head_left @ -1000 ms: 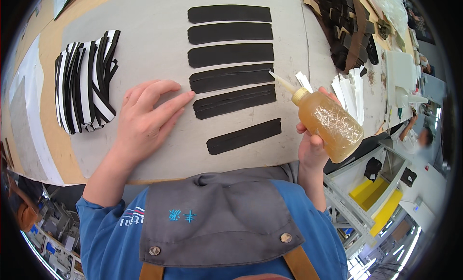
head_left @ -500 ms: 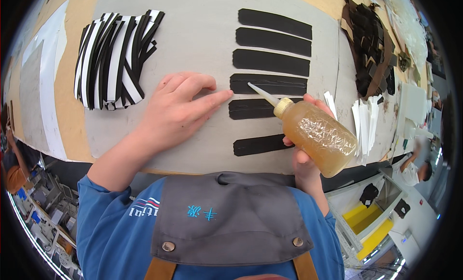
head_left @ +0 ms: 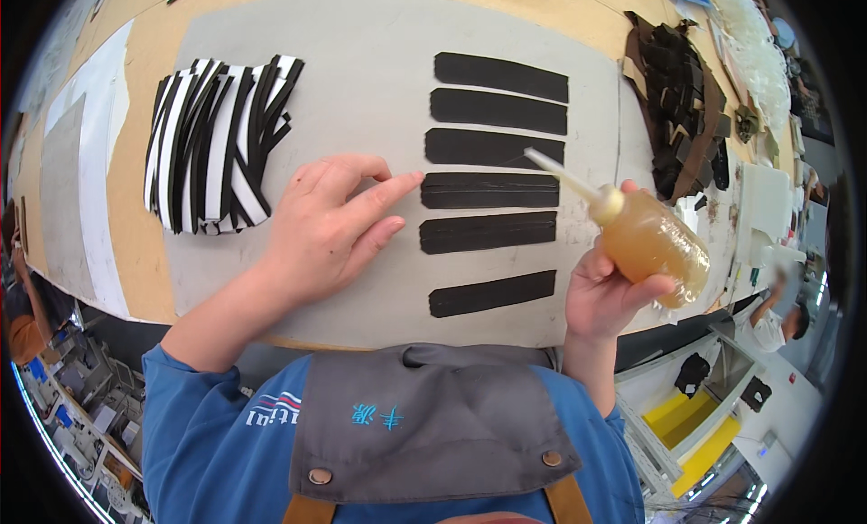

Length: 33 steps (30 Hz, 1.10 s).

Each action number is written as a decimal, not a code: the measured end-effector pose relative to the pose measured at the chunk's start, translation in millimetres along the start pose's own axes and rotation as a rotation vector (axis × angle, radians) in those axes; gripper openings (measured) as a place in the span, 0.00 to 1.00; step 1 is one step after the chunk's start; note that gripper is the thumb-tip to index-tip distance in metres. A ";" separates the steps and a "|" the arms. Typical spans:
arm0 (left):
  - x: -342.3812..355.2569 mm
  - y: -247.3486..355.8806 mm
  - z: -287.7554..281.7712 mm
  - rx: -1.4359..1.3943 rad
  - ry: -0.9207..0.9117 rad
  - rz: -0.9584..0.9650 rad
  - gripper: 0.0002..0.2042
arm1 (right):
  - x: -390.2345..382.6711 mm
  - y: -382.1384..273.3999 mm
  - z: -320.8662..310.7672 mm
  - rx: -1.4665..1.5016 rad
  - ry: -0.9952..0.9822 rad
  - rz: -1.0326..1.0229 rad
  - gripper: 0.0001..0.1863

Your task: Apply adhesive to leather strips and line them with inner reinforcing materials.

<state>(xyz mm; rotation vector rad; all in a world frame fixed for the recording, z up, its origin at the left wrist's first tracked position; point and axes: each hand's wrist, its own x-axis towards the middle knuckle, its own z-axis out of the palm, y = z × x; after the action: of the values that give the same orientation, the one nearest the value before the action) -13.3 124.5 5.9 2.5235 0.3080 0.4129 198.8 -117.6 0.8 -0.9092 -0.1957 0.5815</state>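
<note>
My right hand (head_left: 603, 294) is wrapped round a squeeze bottle (head_left: 652, 244) of amber liquid that looks like glue. Its pale nozzle points up and left, its tip over the right part of a black strip (head_left: 488, 148); a thin thread seems to trail from the tip. Just below, another black strip (head_left: 489, 191) bears glossy lines along its length, as does the strip (head_left: 488, 231) under it. My left hand (head_left: 339, 217) has its fingers apart, holding nothing, with the index fingertip at the left end of the upper lined strip.
More black strips (head_left: 498, 111) lie in a column on the grey mat (head_left: 361, 91). A pile of black and white strips (head_left: 217, 149) lies left; a heap of dark brown and black pieces (head_left: 682, 100) lies right, white slips (head_left: 688, 213) behind the bottle. Another person (head_left: 775, 316) is far right.
My right hand has carried the bottle right, its nozzle tip leaving the left part of the upper lined strip. My left thumb has spread further from the index finger. The view has shifted slightly.
</note>
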 end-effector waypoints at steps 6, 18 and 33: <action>25.7 -14.6 1.2 0.116 -0.042 0.020 0.21 | 16.2 -12.0 -26.2 -0.022 0.203 -0.067 0.49; 29.9 -15.9 5.5 0.125 0.008 0.069 0.15 | 8.6 -14.6 -18.6 -0.454 0.156 -0.043 0.57; 29.4 -17.7 5.8 0.130 0.049 0.066 0.14 | 4.4 3.1 8.3 -0.515 0.084 -0.027 0.65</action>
<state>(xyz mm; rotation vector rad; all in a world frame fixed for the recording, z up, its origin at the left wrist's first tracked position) 13.7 145.0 -1.9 2.6594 0.2787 0.4959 198.0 -108.0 3.0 -1.4244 -0.2881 0.4724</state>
